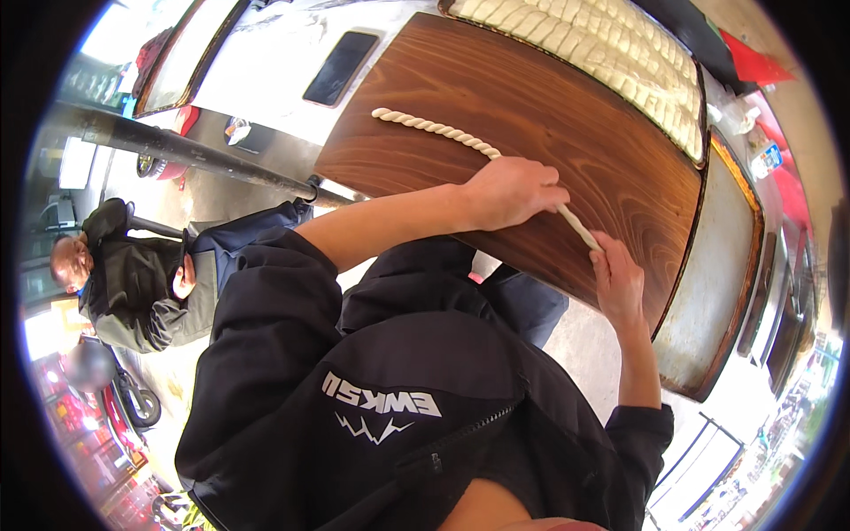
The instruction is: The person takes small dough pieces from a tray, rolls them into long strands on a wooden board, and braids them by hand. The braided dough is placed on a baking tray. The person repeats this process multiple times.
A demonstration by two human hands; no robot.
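Note:
A twisted rope of pale dough (438, 127) lies on a brown wooden board (597, 126). Its near end runs up to my left hand (511, 192), which covers part of it. From the fingertips of that hand, a thin, smooth strand of dough (579, 227) stretches to my right hand (619, 275), where thumb and fingers pinch its other end. Whether rope and strand are one piece is hidden under my left hand. Both hands are over the near part of the board, the right one by its near edge.
A tray of dough pieces in rows (597, 50) borders the board's far side. To the right stands a worn metal tray (707, 265). A phone (341, 68) lies on the white surface at left, near another tray (189, 56). A seated person (143, 279) is at left, below a dark pole (199, 156).

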